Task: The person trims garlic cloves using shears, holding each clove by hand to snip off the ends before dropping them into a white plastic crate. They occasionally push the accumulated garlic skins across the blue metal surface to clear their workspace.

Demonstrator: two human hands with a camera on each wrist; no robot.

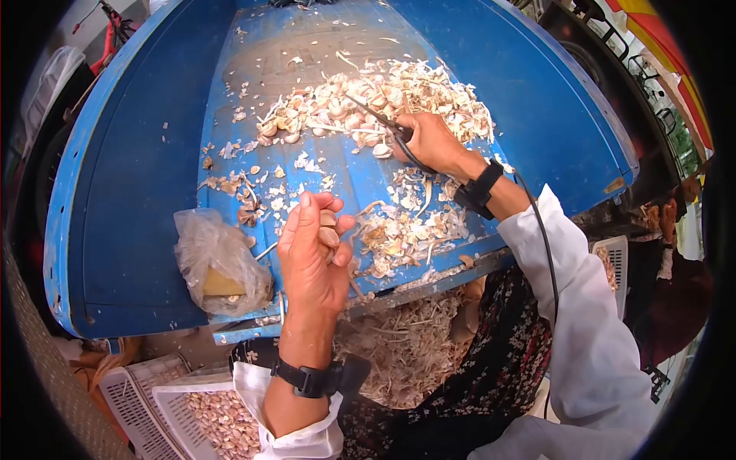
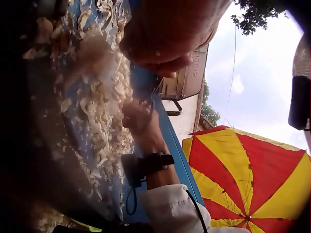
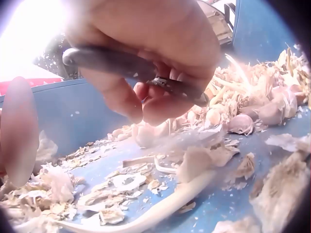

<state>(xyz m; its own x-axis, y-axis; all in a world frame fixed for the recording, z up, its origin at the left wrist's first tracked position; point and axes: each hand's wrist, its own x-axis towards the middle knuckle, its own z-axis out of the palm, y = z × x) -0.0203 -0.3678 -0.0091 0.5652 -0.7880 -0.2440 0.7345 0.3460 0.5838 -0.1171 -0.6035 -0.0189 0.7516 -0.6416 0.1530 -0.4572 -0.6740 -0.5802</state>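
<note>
My left hand (image 1: 314, 253) is palm up over the near edge of the blue truck bed (image 1: 307, 203), its fingers curled round a few garlic cloves (image 1: 328, 234). The right hand (image 1: 433, 142) grips dark-handled shears (image 1: 377, 116), whose narrow tip points up and left over the garlic pile (image 1: 349, 103). In the right wrist view, a dark handle (image 3: 109, 63) crosses the palm side, and the fingertips (image 3: 160, 110) reach down close to a pale garlic bulb (image 3: 145, 135). In the left wrist view the left hand (image 2: 170, 34) is blurred and its cloves are hidden.
Dry skins and stalks (image 1: 414, 230) lie along the near edge. A plastic bag with a yellowish block (image 1: 222, 264) sits at the left. Below are a crate of cloves (image 1: 222, 422) and heaped peelings (image 1: 402, 353). A cable (image 1: 548, 261) runs along the right sleeve.
</note>
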